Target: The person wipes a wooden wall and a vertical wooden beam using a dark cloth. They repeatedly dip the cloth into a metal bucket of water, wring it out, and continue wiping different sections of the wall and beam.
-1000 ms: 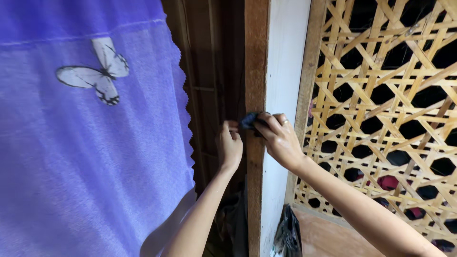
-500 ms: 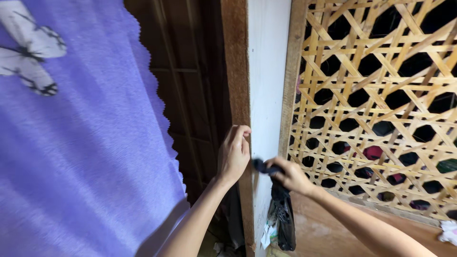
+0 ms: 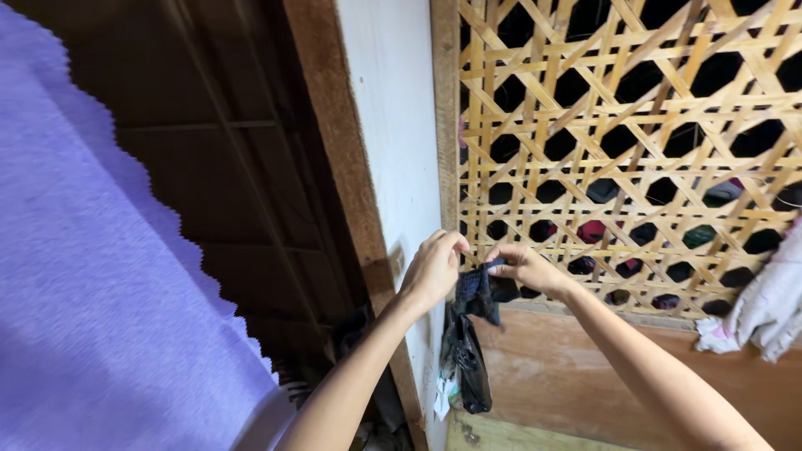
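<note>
My left hand (image 3: 434, 269) and my right hand (image 3: 522, 266) are raised side by side in front of the white wall post (image 3: 393, 125). Between them they pinch a small dark cloth (image 3: 476, 288), which droops below the fingers. The left hand grips its left edge, the right hand its upper right corner. A black plastic bag (image 3: 469, 363) hangs just under the cloth against the post. Behind the hands is the lower edge of a woven bamboo lattice (image 3: 626, 125).
A purple curtain (image 3: 92, 292) with a zigzag edge hangs at the left. Dark wooden panelling (image 3: 234, 167) lies between it and the brown post edge (image 3: 342, 167). A wooden board (image 3: 601, 376) runs below the lattice. Pale cloth (image 3: 764, 309) hangs at the right edge.
Both hands have come down from the post's brown edge and moved right. The left hand, earlier off the cloth, now grips it too, and the cloth is spread between them.
</note>
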